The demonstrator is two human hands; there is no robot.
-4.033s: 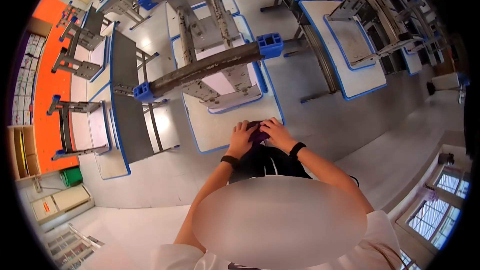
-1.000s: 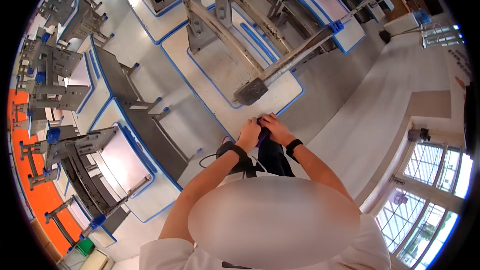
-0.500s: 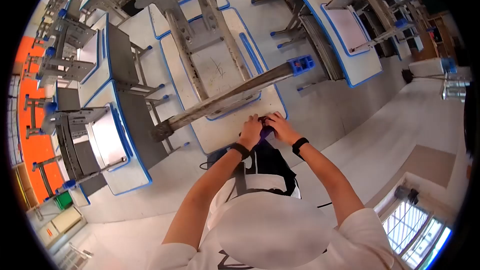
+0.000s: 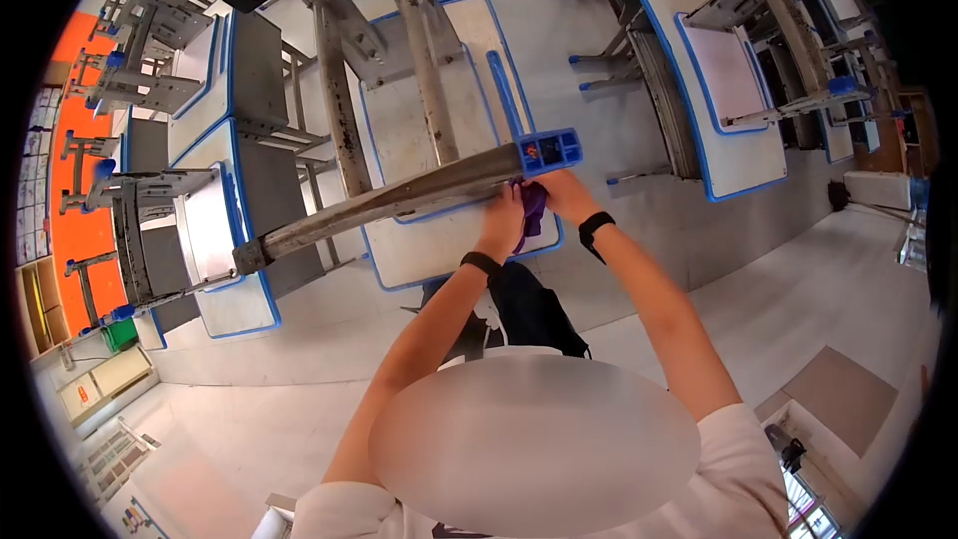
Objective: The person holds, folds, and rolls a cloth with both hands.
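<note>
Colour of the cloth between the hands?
Purple cloth, darker in the folds; shows best in the head view.

- Pale rectangular desk with blue edging point(image 4: 424, 258), centre of the frame: 1 upturned grey metal-framed chair point(image 4: 389, 205) rests on it.
- Similar pale blue-edged desk point(image 4: 740, 165), upper right: 1 upturned pale-seated chair point(image 4: 720, 70).
- Smooth grey floor point(image 4: 649, 225), right of centre, beneath both.

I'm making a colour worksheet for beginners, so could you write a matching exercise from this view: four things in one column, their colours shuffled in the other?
Things:
1. Cloth at the hands
2. Band on the right wrist
3. End cap on the metal bar by the right hand
4. Container near the left edge

Colours:
a. Green
b. Black
c. Purple
d. Blue

Pairs: 1-c, 2-b, 3-d, 4-a
</note>
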